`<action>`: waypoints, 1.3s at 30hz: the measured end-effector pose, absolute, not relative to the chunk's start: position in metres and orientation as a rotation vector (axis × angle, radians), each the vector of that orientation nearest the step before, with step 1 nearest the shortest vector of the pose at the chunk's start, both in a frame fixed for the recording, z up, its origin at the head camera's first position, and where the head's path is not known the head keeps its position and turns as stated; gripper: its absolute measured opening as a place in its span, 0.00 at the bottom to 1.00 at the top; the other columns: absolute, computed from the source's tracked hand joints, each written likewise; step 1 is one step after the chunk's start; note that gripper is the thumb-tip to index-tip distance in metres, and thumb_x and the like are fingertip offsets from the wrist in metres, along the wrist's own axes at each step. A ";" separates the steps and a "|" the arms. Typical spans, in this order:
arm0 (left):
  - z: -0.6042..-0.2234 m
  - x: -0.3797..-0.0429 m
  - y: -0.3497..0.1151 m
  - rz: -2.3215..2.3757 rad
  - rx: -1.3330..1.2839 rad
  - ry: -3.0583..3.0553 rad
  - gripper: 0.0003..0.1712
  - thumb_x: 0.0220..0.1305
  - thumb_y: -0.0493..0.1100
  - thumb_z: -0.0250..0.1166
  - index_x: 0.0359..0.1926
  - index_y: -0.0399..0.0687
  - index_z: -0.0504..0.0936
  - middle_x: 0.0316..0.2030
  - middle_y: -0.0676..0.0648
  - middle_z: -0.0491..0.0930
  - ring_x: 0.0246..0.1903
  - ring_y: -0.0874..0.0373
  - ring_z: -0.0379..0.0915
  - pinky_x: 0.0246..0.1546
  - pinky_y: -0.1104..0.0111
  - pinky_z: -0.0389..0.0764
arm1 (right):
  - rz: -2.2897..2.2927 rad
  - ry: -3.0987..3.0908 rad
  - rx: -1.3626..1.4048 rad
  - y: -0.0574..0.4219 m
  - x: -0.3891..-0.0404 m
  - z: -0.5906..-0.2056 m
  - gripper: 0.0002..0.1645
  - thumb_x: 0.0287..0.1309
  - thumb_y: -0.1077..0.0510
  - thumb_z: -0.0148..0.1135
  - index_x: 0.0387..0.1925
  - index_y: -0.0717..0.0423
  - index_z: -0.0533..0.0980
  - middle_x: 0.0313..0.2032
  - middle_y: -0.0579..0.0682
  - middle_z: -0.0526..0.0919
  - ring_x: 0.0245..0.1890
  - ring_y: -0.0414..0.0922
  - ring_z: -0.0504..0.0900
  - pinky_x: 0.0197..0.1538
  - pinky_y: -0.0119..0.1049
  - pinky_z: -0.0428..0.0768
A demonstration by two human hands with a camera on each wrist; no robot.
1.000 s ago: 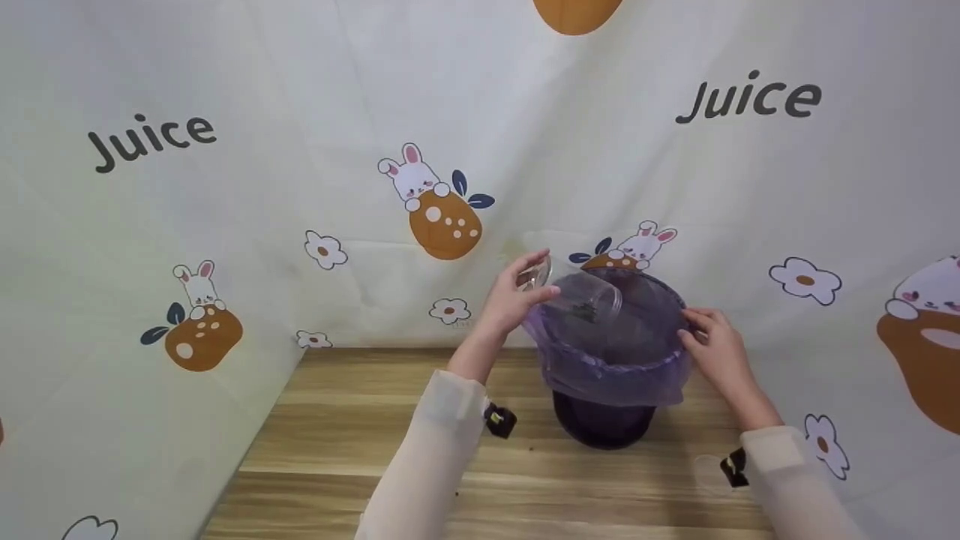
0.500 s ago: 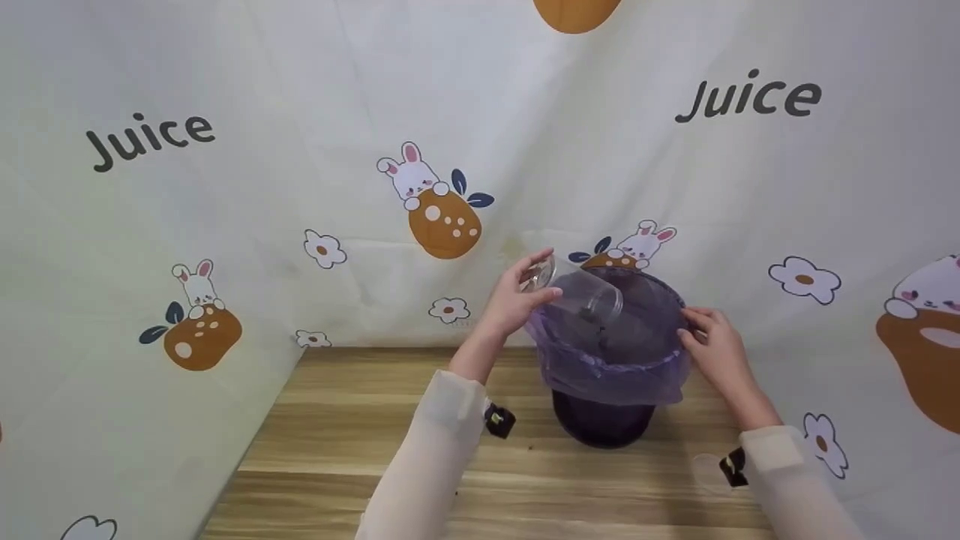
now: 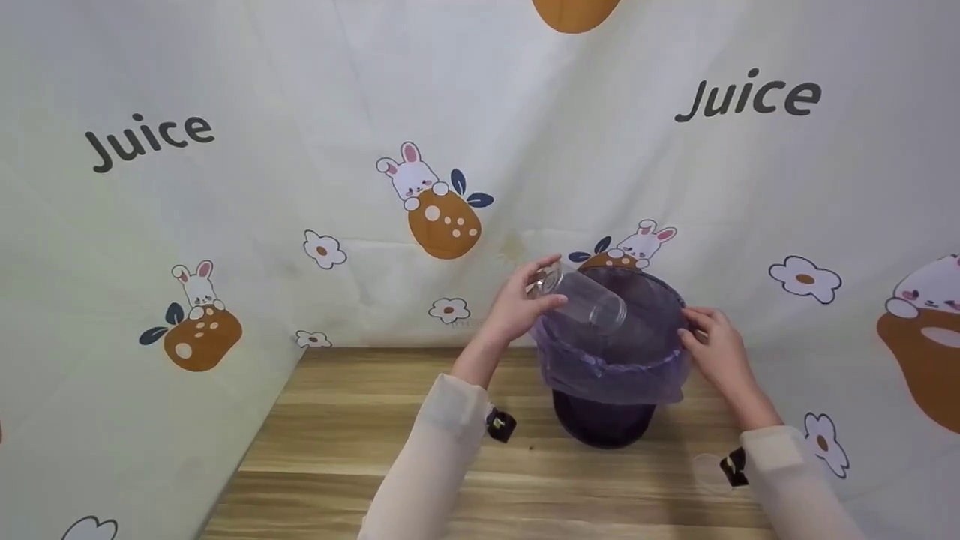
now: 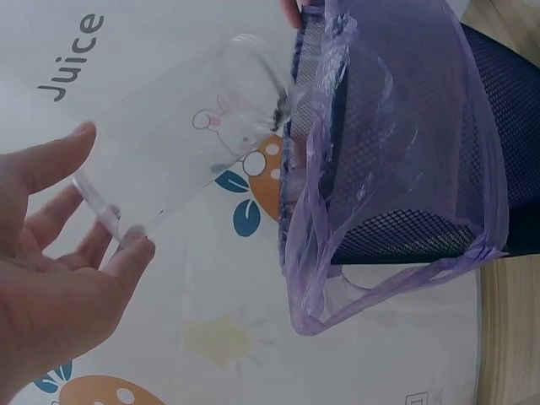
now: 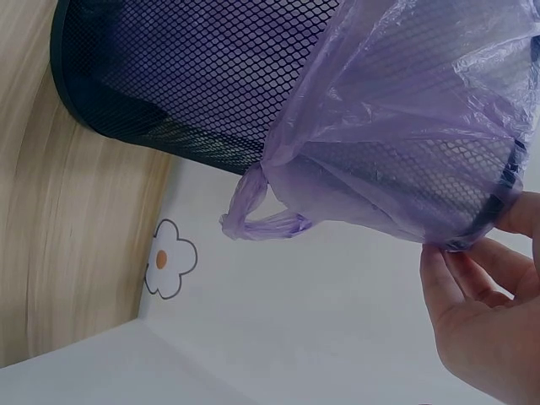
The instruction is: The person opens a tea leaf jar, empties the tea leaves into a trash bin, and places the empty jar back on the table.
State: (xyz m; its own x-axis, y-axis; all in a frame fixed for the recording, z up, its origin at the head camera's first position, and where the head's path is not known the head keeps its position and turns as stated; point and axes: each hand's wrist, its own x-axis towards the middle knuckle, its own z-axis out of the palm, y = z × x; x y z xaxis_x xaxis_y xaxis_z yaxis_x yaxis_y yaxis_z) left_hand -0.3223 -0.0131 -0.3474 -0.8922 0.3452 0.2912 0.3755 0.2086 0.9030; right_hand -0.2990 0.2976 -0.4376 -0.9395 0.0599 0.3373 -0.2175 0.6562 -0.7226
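Note:
My left hand (image 3: pixel 521 302) grips a clear plastic jar (image 3: pixel 592 298) round its base end. The jar tilts, mouth down, over the opening of a dark mesh waste bin (image 3: pixel 602 420). In the left wrist view a few small dark bits lie near the jar's mouth (image 4: pixel 274 114). A thin purple bag (image 3: pixel 611 382) lines the bin and is folded down over its rim. On the right side, my right hand (image 3: pixel 716 352) pinches the bag-covered rim between thumb and fingers, also seen in the right wrist view. The bottom of the bin's inside is hard to make out.
A clear round lid (image 3: pixel 711 472) lies on the wooden table (image 3: pixel 337 435), beside the right sleeve. Printed cloth (image 3: pixel 262 187) hangs close behind the bin and along both sides. A loop of the bag (image 5: pixel 261 215) hangs off the bin's side.
Dark green bits inside the jar slid to its mouth and dropped towards the bin; the head view now shows none in it. My left hand shifted slightly right. The right hand stayed put.

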 end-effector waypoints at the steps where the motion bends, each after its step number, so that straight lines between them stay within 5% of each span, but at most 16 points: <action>1: -0.347 -0.322 -0.013 -1.820 -0.722 -2.427 0.35 0.60 0.31 0.68 0.68 0.42 0.71 0.66 0.35 0.69 0.65 0.43 0.69 0.64 0.58 0.75 | 1.176 -2.544 0.124 0.298 -0.299 -0.437 0.25 0.67 0.67 0.53 0.63 0.77 0.68 0.61 0.70 0.70 0.63 0.66 0.72 0.65 0.55 0.72; 14: -0.348 -0.319 -0.016 -1.888 -0.698 -2.316 0.35 0.59 0.30 0.68 0.68 0.40 0.70 0.68 0.38 0.68 0.68 0.41 0.66 0.72 0.53 0.67 | 1.157 -2.559 0.134 0.298 -0.298 -0.438 0.26 0.68 0.66 0.54 0.63 0.77 0.68 0.62 0.71 0.69 0.64 0.67 0.70 0.65 0.56 0.71; 28: -0.354 -0.315 -0.032 -1.956 -0.620 -2.267 0.36 0.61 0.36 0.68 0.70 0.43 0.68 0.66 0.36 0.70 0.63 0.38 0.70 0.59 0.57 0.80 | 1.158 -2.554 0.137 0.296 -0.298 -0.436 0.25 0.67 0.67 0.54 0.62 0.77 0.68 0.62 0.71 0.69 0.64 0.66 0.71 0.65 0.55 0.71; 39: -0.361 -0.305 -0.049 -2.070 -0.584 -2.217 0.34 0.61 0.37 0.68 0.67 0.42 0.68 0.66 0.37 0.68 0.64 0.40 0.69 0.58 0.57 0.80 | 1.124 -2.587 0.143 0.297 -0.299 -0.433 0.25 0.67 0.65 0.56 0.62 0.77 0.69 0.62 0.71 0.69 0.63 0.68 0.71 0.64 0.57 0.72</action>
State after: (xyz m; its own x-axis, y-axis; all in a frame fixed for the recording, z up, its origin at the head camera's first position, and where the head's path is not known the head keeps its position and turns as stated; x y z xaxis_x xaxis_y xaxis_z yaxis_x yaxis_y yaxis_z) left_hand -0.3049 -0.0486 -0.3605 -0.9273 0.2358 0.2907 0.3061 0.0309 0.9515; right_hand -0.2990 0.2969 -0.4333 -0.9451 0.0339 0.3251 -0.2145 0.6862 -0.6951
